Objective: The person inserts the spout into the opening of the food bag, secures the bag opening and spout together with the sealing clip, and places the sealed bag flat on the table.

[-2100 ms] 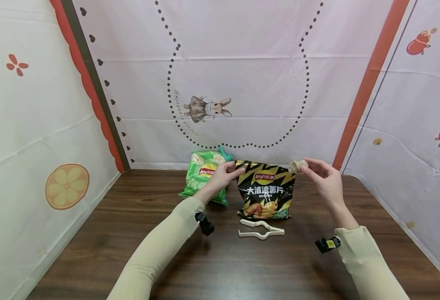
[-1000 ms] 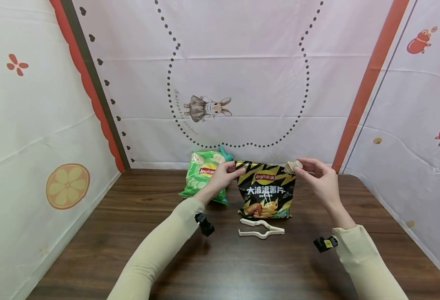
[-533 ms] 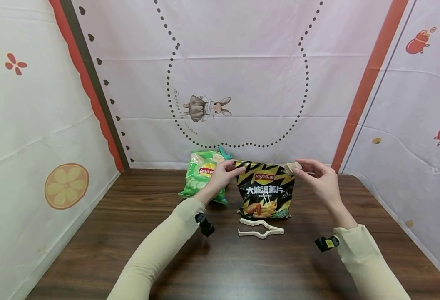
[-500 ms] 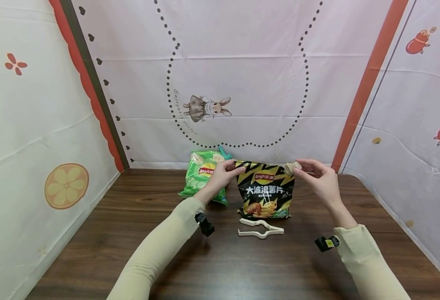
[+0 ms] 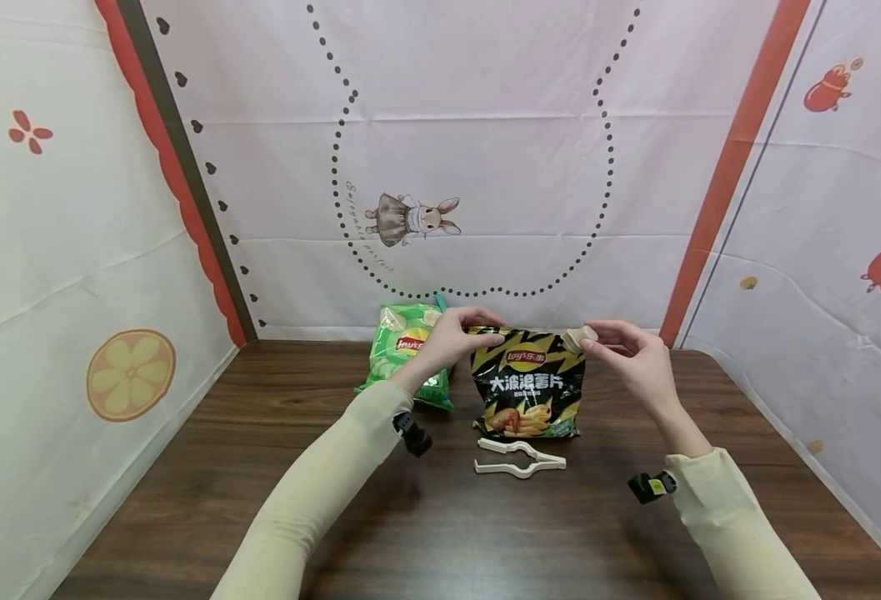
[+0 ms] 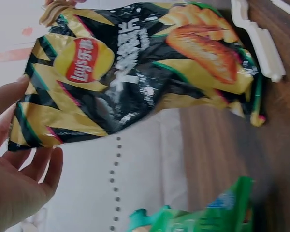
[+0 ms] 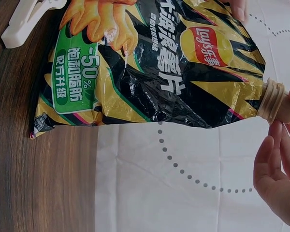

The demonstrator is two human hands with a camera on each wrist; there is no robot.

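Note:
A black and yellow Lay's chip bag (image 5: 528, 383) stands upright on the table. At its upper left edge my left hand (image 5: 455, 337) pinches the bag, thumb in front and fingers behind; the left wrist view shows the thumb at the edge of the foil. My right hand (image 5: 638, 362) holds a small beige threaded spout (image 7: 272, 102) between thumb and fingers. The bag's upper right corner meets the spout's ridged end; how far it goes inside is hidden. In front of the bag lies an off-white bag clip (image 5: 523, 460), its two arms spread.
A green Lay's chip bag (image 5: 398, 342) leans behind my left forearm, with a teal piece (image 5: 441, 301) at its top corner. The dark wooden table (image 5: 440, 533) extends toward me, and printed cloth walls (image 5: 478, 167) surround it at the back and sides.
My right hand has brought the beige spout left against the bag's upper right corner. My left hand has shifted slightly right along the bag's top edge. The clip stays in place.

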